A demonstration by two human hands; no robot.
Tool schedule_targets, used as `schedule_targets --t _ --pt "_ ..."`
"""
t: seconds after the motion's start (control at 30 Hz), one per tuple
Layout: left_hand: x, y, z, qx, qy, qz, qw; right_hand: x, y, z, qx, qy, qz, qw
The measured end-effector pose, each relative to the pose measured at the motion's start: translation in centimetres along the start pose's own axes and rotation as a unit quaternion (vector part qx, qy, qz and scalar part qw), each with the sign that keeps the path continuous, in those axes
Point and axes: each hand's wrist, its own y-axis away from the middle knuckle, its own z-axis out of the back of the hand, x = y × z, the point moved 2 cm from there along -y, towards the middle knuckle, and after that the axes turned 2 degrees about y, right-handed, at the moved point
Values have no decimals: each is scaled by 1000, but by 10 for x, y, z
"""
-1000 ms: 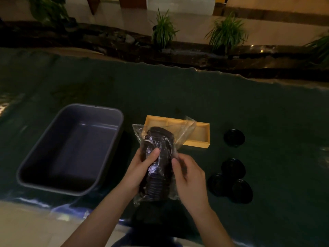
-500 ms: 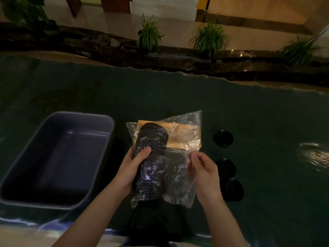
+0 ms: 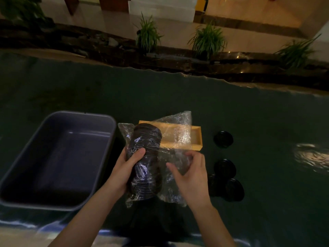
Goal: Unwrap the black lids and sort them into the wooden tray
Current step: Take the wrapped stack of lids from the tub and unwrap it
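Observation:
A tall stack of black lids [image 3: 146, 157] sits inside a clear plastic wrap [image 3: 175, 138], held above the dark green table. My left hand [image 3: 127, 166] grips the stack through the plastic, thumb across its front. My right hand [image 3: 191, 173] pinches the loose plastic at the stack's right side. Behind the wrap lies the wooden tray [image 3: 195, 138], partly hidden by the plastic. Several loose black lids lie on the table to the right: one [image 3: 223, 139] by the tray, others [image 3: 225, 168] in a cluster [image 3: 234, 189] nearer me.
A large grey plastic tub [image 3: 58, 157] stands on the left, close to my left forearm. The green cloth-covered table [image 3: 258, 113] stretches far back to a wavy edge. Beyond it are a dark stone ledge and potted grasses [image 3: 207, 40].
The plastic has been pulled wider to the right of the stack, and my right hand has slid back in toward the stack. The view has shifted slightly.

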Motion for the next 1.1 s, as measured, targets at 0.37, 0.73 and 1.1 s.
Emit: schedule_targets --t 0.37,0.73,1.1 --pt "-11 -3 20 -1 1 -12 1000 -11 -9 18 -95 -37 12 995" --pt "29 -26 40 15 37 158 987 -12 -10 19 36 -356 -115 927" --pt "65 -23 27 -56 -171 45 983 -20 9 -45 98 -253 -138 953"
